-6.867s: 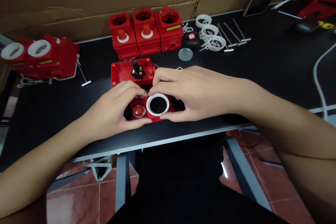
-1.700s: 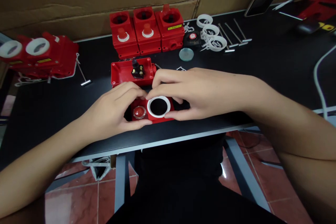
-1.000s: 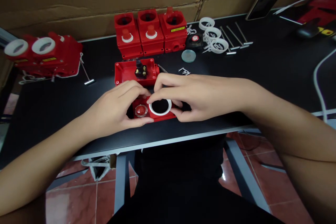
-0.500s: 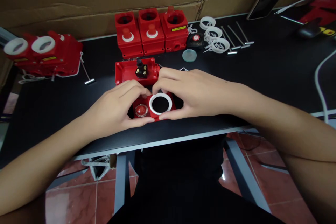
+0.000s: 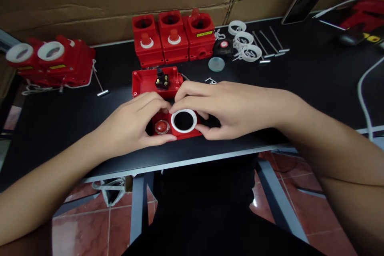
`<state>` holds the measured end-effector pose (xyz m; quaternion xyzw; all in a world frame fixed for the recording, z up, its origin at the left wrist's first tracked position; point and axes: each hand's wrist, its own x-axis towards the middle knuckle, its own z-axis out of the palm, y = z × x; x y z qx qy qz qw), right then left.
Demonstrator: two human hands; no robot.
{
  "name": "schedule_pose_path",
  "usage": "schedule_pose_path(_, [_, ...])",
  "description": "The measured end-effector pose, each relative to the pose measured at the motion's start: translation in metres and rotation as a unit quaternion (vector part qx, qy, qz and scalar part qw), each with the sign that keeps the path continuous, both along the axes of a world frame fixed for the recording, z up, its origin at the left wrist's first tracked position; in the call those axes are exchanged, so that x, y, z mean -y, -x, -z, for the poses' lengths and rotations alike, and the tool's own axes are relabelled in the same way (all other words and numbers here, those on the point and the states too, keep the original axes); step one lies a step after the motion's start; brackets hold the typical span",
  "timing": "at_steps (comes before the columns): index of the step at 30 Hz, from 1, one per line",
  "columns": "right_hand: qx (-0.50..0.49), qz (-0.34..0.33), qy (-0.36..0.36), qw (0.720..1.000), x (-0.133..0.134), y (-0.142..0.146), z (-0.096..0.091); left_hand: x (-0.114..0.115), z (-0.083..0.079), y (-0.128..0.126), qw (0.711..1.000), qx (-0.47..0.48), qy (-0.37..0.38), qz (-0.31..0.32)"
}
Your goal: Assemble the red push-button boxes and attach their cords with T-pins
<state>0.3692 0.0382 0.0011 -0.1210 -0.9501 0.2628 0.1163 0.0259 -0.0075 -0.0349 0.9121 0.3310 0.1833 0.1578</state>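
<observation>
A red cover (image 5: pixel 192 133) with a round red lamp lens (image 5: pixel 162 127) lies near the table's front edge. On its right part sits a white ring (image 5: pixel 184 130), black inside. My left hand (image 5: pixel 136 122) grips the cover around the lens side, thumb at the front edge and fingers at the back. Closed around the white ring, my right hand (image 5: pixel 217 110) has its fingertips at the ring's back left and its thumb at the right. Just behind stands an open red box half (image 5: pixel 141 82) holding a black switch block (image 5: pixel 162 81).
Several red boxes (image 5: pixel 175 50) line the back, with more assembled ones (image 5: pixel 73 64) at left. White rings (image 5: pixel 251 53), metal T-bars (image 5: pixel 265 61), a clear disc (image 5: pixel 216 64) and small metal parts (image 5: pixel 211 81) lie behind my right hand. A white cable (image 5: pixel 364 100) runs along the right.
My right hand has shifted its grip around the white ring: the thumb moved from the front to the right side, the fingers to the back left. My left hand stays on the cover.
</observation>
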Motion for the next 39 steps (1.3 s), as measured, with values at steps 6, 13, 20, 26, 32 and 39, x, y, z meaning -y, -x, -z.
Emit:
schedule_pose_path(6, [0.018,0.057,-0.055,0.997,0.009,0.01,0.006,0.0,-0.001,0.0,1.0,0.006,-0.001,0.008])
schedule_pose_path(13, [0.047,0.129,-0.067,0.988,0.011,0.021,0.013,0.002,-0.003,-0.002,1.0,0.006,0.003,0.01])
schedule_pose_path(20, [-0.025,0.038,-0.08,0.996,0.0,0.008,0.009,0.001,-0.004,-0.001,1.0,-0.002,-0.014,0.025])
schedule_pose_path(26, [-0.011,-0.01,-0.024,1.0,0.001,0.0,-0.001,-0.001,-0.007,-0.005,0.999,-0.005,0.014,0.031])
schedule_pose_path(32, [0.002,0.02,-0.059,0.998,0.004,0.006,0.008,0.002,-0.005,-0.005,0.999,-0.007,0.01,0.03])
schedule_pose_path(39, [0.027,0.084,-0.105,0.991,0.006,0.014,0.011,0.004,-0.006,-0.003,1.0,0.003,0.029,0.009])
